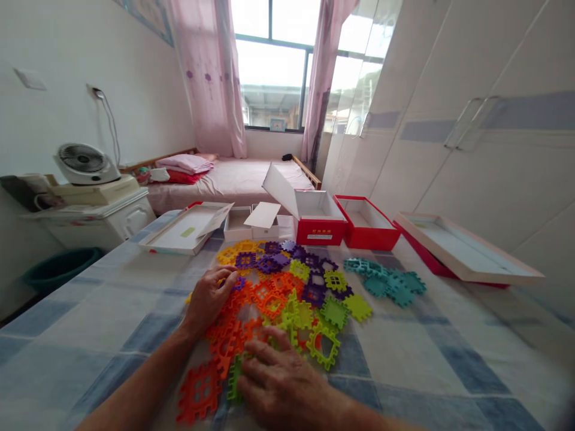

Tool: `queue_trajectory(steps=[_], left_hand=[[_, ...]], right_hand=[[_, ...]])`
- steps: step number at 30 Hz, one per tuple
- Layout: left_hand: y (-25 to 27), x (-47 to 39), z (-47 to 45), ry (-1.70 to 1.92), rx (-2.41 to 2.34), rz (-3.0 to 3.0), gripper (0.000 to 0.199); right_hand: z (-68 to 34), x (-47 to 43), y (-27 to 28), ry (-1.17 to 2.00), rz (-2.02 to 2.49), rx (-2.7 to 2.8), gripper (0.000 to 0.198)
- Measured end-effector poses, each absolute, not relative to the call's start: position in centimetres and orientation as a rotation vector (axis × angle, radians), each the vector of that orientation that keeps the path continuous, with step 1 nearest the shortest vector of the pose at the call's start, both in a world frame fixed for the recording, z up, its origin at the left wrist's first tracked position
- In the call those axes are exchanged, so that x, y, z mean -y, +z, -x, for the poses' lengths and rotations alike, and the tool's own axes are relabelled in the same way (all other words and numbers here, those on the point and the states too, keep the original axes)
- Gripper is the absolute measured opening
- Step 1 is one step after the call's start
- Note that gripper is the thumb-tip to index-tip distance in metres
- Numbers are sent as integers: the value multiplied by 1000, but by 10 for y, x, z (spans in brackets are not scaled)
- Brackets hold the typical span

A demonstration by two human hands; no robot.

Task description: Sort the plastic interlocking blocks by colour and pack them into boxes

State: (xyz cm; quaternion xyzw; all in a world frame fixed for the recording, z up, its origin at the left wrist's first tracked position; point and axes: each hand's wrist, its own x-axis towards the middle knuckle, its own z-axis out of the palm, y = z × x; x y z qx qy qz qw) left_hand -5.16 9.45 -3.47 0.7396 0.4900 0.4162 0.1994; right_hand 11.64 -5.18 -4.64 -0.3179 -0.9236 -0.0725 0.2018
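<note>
Tiles (302, 314) look light, stiff, best pinched by rims; I can't tell if my left grip (209, 301) or right grip (278, 378) holds any.

Orange pcs (200, 389), yel pcs (247, 246), purple pcs (270, 263), lime pcs (358, 307), teal pcs (396, 285); blue/wht chk cloth (417, 365).

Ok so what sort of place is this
Most likely a bedroom in a home: there's a bed by the window, pink curtains, and what looks like a tall wardrobe along the right side.
</note>
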Motion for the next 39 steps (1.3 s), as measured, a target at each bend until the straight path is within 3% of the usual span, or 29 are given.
queue_trajectory(steps=[22, 28, 32, 36, 39], left_hand=[[-41, -103, 58, 1096, -1470, -2133, 46], [-39, -100, 56, 1120, -1458, -2117, 45], [-42, -101, 57, 1118, -1443, -2111, 44], [-43, -102, 57, 1111, -1439, -2129, 45], [-43, -103, 58, 1096, -1464, -2123, 46]], right_hand=[[-108, 35, -82, -463, 748, 2536, 22], [-111, 35, -78, -293, 829, 2463, 18], [-121, 36, -53, 135, 915, 2253, 7], [-137, 37, -22, 661, 1199, 1909, 22], [-154, 32, -9, 619, 1354, 1829, 22]])
